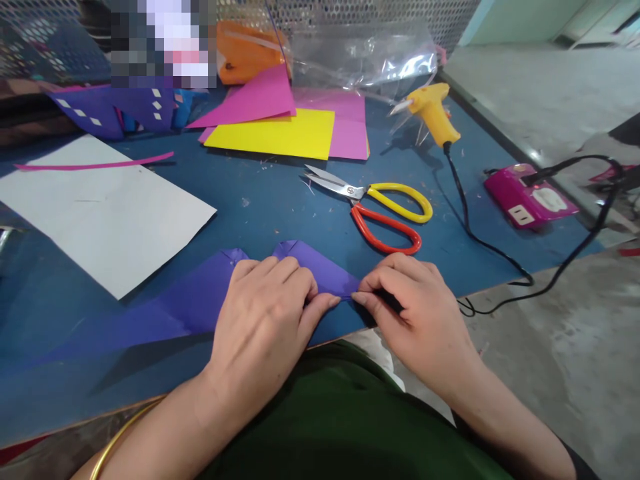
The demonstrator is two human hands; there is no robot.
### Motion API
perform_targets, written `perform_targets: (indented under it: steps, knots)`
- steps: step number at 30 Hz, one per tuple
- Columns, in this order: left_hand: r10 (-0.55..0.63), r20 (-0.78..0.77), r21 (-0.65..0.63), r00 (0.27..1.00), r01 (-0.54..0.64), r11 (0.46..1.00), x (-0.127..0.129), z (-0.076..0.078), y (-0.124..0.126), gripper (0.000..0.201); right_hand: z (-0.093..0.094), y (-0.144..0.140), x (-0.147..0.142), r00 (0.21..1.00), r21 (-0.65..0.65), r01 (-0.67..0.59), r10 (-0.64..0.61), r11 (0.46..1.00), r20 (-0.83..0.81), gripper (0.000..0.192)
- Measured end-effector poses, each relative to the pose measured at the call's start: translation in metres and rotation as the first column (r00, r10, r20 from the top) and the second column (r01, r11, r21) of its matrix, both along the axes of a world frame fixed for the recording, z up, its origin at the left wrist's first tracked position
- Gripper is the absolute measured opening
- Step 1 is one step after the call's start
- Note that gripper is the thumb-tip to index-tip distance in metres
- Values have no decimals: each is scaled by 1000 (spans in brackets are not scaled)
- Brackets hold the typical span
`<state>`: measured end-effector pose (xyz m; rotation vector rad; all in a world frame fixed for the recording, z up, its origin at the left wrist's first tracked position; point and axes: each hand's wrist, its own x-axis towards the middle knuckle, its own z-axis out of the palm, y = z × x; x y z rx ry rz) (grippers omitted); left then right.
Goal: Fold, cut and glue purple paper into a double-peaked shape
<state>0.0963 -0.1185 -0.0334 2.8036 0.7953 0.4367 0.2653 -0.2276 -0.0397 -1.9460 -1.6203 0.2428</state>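
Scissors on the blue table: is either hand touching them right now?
No, the scissors lie apart on the table, while both the left hand and right hand press the purple paper.

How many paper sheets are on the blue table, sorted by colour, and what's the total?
Purple: 1, the folded sheet under the left hand and right hand
White: 1
Yellow: 1
Pink: 2 seen, one tilted, one flat; more may lie beneath
Total: 5
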Motion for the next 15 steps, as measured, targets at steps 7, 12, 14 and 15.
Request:
perform_targets:
  steps: [7, 12, 14, 15]
  knots:
    - [-5, 24, -21, 1000, 5, 1000, 0, 0, 2, 31, 3, -3, 6, 997, -30, 27, -25, 999, 75, 12]
    - [-8, 42, -28, 999, 9, 1000, -1, -1, 3, 31, 6, 3, 5, 986, -97, 20, -4, 995, 164, 14]
    - [-5, 47, -38, 999, 7, 999, 0, -2, 3, 32, 6, 4, 6, 986, -114, 31, -12, 993, 166, 15]
    - [-1, 51, -44, 999, 3, 999, 0, -2, 3, 32, 6, 5, 6, 987, -113, 36, -18, 993, 157, 15]
